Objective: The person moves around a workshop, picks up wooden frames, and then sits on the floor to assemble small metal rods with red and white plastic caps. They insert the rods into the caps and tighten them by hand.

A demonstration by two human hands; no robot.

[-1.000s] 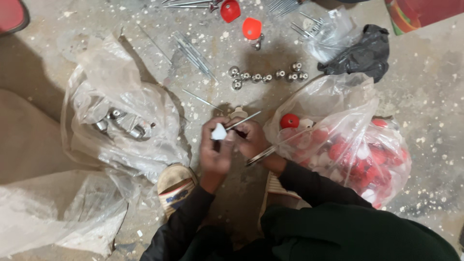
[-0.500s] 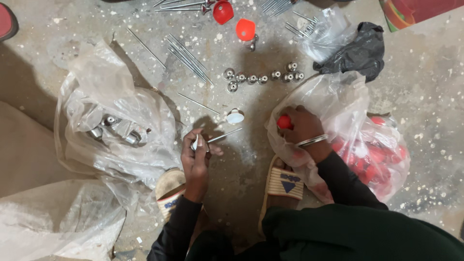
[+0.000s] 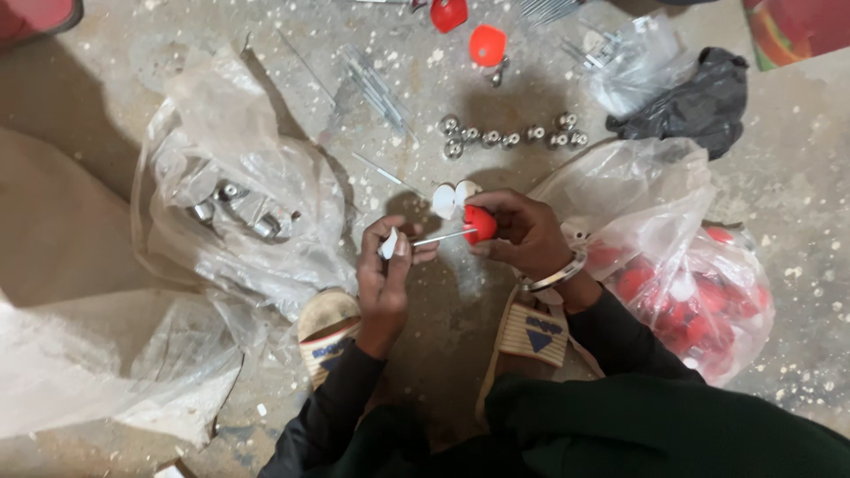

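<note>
A thin metal rod [image 3: 436, 237] and a small white piece [image 3: 389, 243] are pinched by the left hand [image 3: 385, 265]. At 3 o'clock from it, a red cap [image 3: 481, 224] is gripped by the right hand [image 3: 522, 235], its back half hidden by fingers. The rod's tip cannot be seen.

The left hand [image 3: 385, 265] holds a thin metal rod [image 3: 443, 236] while the right hand [image 3: 522, 235] presses a red cap [image 3: 480, 224] onto it.

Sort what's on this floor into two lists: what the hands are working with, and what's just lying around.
In use:
left hand with white piece and thin metal rod
right hand with red cap

Lying about:
black bag
row of metal nuts
loose rods
bag of red caps
</note>
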